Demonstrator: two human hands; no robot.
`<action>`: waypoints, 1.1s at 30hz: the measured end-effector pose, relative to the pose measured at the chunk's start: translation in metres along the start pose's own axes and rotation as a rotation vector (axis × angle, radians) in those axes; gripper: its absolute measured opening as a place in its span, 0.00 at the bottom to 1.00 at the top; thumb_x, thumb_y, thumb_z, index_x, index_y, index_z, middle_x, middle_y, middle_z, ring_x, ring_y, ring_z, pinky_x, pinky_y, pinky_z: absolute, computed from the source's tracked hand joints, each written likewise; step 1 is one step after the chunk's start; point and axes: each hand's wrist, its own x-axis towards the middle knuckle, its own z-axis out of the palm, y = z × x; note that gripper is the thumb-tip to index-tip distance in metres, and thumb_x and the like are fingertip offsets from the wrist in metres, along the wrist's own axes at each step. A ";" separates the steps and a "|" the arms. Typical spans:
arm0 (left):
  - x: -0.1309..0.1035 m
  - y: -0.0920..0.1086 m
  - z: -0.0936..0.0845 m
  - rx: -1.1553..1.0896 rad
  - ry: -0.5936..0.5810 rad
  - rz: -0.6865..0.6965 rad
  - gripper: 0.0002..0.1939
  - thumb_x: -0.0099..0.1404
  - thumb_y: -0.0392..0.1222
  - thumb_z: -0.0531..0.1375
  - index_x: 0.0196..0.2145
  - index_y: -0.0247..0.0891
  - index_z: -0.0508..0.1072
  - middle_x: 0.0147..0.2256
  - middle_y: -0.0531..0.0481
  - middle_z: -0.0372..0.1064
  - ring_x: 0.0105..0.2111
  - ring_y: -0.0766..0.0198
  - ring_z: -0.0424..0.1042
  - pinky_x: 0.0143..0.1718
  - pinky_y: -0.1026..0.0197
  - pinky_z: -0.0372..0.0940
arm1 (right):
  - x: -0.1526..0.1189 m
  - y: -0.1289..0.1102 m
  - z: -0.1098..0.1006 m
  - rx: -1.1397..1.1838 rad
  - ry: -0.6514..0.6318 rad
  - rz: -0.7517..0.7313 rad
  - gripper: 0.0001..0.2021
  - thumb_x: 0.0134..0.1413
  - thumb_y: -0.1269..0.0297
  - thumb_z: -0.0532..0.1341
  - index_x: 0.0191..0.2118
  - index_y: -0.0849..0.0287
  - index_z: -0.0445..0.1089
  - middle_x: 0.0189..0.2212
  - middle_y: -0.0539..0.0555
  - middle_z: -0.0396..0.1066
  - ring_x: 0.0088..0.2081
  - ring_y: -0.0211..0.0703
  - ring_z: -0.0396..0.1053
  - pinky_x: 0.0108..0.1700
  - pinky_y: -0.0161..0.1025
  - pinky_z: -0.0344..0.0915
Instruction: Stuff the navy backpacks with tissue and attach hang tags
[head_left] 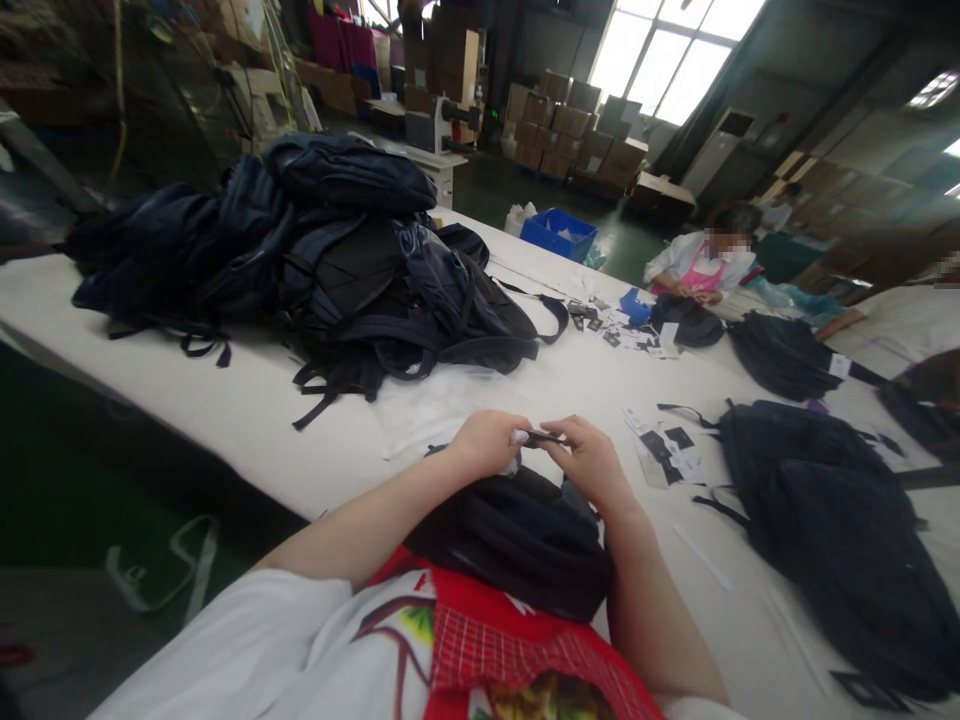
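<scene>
A dark backpack (525, 540) lies on the white table (300, 450) against my red apron. Above its top edge, my left hand (491, 442) is closed on a small dark piece (540, 436), with something whitish by its fingertips. My right hand (589, 455) pinches the other end of that same piece, thumb and fingers together. What the piece is cannot be made out. Both hands are close together, a short gap between their fingertips.
A big pile of dark backpacks (352, 260) covers the table's left part. Another backpack (832, 520) lies at the right, near scattered tags (667, 450). More tags, a blue bin (559, 234) and a person in a pink apron (701, 265) are farther off.
</scene>
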 end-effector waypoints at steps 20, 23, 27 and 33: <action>-0.010 0.007 -0.009 0.401 0.199 -0.168 0.08 0.66 0.32 0.52 0.39 0.39 0.70 0.38 0.46 0.72 0.36 0.55 0.73 0.32 0.57 0.62 | -0.016 0.003 -0.040 0.299 0.138 0.377 0.16 0.49 0.49 0.65 0.27 0.58 0.75 0.20 0.49 0.67 0.25 0.38 0.61 0.29 0.37 0.57; -0.009 0.009 -0.009 0.395 0.179 -0.151 0.08 0.67 0.33 0.52 0.39 0.38 0.70 0.38 0.45 0.72 0.36 0.55 0.73 0.32 0.58 0.63 | -0.022 0.001 -0.045 0.539 0.084 0.330 0.15 0.50 0.51 0.65 0.23 0.57 0.73 0.18 0.48 0.64 0.23 0.36 0.59 0.30 0.37 0.60; -0.009 0.018 -0.011 0.352 0.104 -0.027 0.06 0.67 0.37 0.54 0.38 0.38 0.71 0.37 0.46 0.72 0.35 0.58 0.72 0.33 0.59 0.62 | -0.025 -0.012 -0.038 1.162 0.089 0.246 0.10 0.51 0.53 0.63 0.33 0.54 0.76 0.23 0.48 0.69 0.19 0.33 0.54 0.27 0.38 0.67; -0.009 0.029 -0.018 0.283 0.033 0.166 0.08 0.67 0.40 0.53 0.37 0.38 0.72 0.35 0.48 0.71 0.33 0.58 0.71 0.31 0.59 0.60 | -0.002 -0.035 -0.022 1.182 0.023 0.182 0.28 0.46 0.64 0.68 0.55 0.43 0.67 0.58 0.52 0.66 0.25 0.32 0.66 0.11 0.27 0.48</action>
